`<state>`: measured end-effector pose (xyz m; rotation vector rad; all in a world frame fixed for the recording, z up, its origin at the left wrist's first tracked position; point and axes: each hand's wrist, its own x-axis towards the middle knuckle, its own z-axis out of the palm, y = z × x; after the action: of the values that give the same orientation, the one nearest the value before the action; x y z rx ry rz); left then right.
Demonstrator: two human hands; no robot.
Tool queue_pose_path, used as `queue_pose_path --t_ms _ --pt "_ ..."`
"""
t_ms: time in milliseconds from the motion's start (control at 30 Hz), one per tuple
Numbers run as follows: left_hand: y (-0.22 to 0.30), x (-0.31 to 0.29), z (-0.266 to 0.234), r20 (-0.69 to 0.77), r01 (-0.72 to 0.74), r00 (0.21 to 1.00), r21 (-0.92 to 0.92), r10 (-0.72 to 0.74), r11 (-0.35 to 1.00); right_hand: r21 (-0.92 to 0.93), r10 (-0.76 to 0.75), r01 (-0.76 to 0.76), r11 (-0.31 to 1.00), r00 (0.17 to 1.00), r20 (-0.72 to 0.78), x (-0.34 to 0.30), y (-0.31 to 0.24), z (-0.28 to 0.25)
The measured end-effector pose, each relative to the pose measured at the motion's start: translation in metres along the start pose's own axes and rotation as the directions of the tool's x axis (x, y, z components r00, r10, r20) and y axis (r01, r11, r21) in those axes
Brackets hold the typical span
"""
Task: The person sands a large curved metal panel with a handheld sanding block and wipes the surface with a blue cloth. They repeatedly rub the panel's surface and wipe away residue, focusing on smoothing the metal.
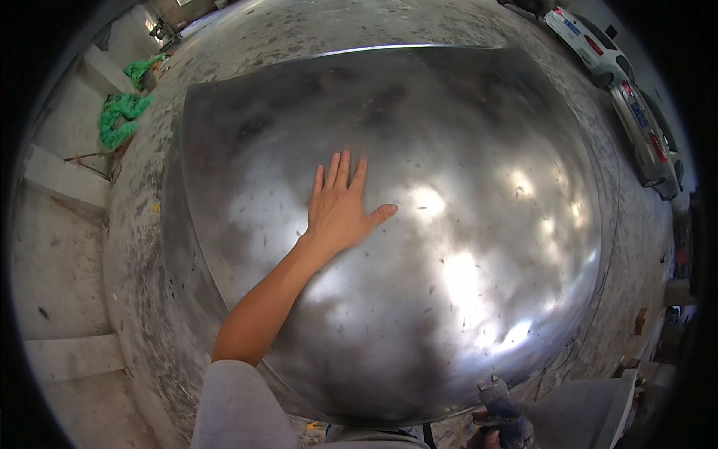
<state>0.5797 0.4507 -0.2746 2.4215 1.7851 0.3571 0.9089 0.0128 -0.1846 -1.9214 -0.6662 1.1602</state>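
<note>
My left hand (336,209) lies palm down with its fingers spread on a large, shiny grey metal sheet (464,142). The sheet's surface has dark smudges, small specks and bright reflections. At the lower right edge, my right hand (490,440) is only partly seen, its fingers closed around a hand-held tool (493,391). The tool has a grey metal nose and a dark, worn body. Its exact kind is hard to make out, and it is held at the sheet's near right edge.
Beneath the sheet, another grey panel edge (176,217) shows at left. Stained concrete floor (142,277) surrounds it. Green crumpled plastic (120,120) lies by the left wall. A white car (594,49) and a silver car (642,131) stand at far right.
</note>
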Motion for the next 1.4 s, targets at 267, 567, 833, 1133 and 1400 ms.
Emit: queue_pose_path --t_ms 267,567,833,1133,1400 --pt "0.002 0.017 -0.005 -0.008 -0.003 1.000 0.008 0.003 1.000 -0.003 0.011 -0.011 1.000 1.000 0.004 0.007 -0.003 0.003" --pt "-0.029 0.051 0.008 -0.056 -0.178 0.982 0.052 0.181 0.983 -0.019 0.043 -0.043 0.999 0.999 0.030 0.027 -0.001 0.011" --pt "-0.005 0.186 0.015 0.051 -0.070 0.996 0.071 0.067 0.995 -0.047 0.042 -0.040 0.998 0.998 0.036 0.037 -0.006 0.016" --pt "-0.036 0.222 0.027 0.019 -0.054 0.998 0.034 0.053 0.998 -0.069 0.075 -0.073 0.995 0.996 0.036 0.050 -0.003 0.018" --pt "0.078 0.238 0.046 0.128 -0.271 0.958 0.107 0.257 0.957 -0.076 0.118 -0.116 0.990 0.993 0.025 0.053 -0.003 0.018"
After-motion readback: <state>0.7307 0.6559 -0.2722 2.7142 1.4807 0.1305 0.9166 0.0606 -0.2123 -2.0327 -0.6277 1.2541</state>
